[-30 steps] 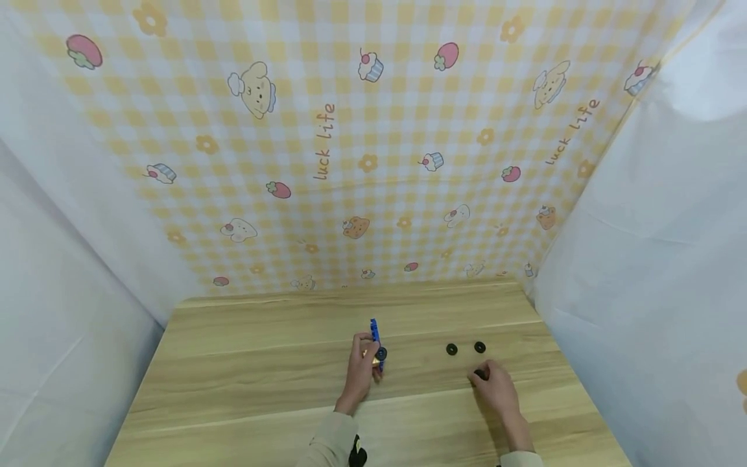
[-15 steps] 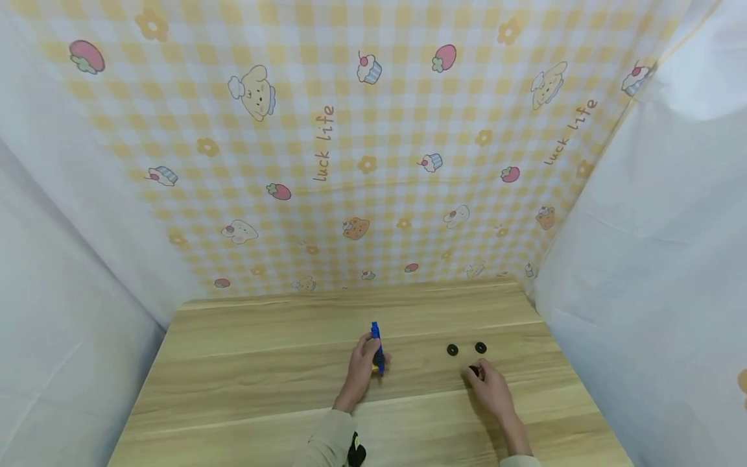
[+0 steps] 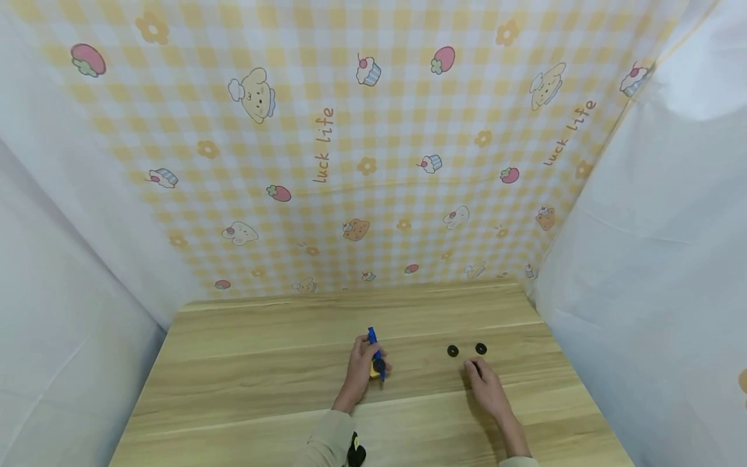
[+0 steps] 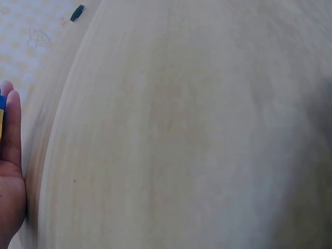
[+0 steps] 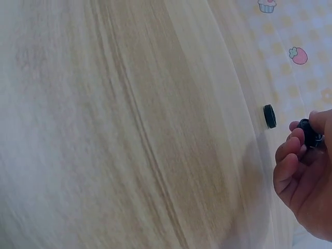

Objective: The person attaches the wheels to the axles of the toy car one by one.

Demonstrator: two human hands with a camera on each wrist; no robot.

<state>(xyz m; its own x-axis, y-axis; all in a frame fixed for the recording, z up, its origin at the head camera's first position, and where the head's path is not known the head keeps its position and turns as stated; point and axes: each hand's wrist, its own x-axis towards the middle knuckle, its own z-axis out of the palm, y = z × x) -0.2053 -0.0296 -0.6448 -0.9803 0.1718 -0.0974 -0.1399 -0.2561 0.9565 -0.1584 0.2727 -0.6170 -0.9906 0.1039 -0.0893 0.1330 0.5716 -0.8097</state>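
- Within my right hand, I pinch a black ring.
- Leftward, well apart, my left hand grips the blue-and-yellow toy, long axis pointing away from me.
- Just beyond my right hand lie two loose rings.

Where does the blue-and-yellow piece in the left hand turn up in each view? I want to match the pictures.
Head: blue-and-yellow piece below centre, in the left hand.
Left wrist: only a sliver, cut off at the left edge.
Right wrist: not in it.
Shared landmark: checked cloth, across the head view's top, left wrist's top left, right wrist's top right.
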